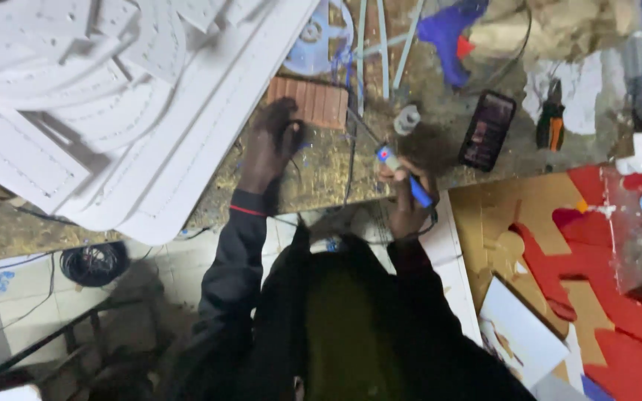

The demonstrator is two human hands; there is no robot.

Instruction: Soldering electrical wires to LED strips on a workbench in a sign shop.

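Right hand [404, 194] has its fingers wrapped round a blue pen-like tool [403, 175], long axis slanting up-left, tip just right of the left hand [273, 141]. That hand's fingers press flat on the counter [321, 167], touching a brown ridged block [310, 101]. White foam panels [113, 96] crowd the left.

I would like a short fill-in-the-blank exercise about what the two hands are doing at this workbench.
1. The right hand holds a blue pen-shaped ____ tool.
2. The left hand rests beside a ribbed ____ rectangular block.
3. Large ____ foam-like panels lie left of the left hand.
4. A dark ____ case lies right of the tool.

Missing words: soldering; brown; white; rectangular
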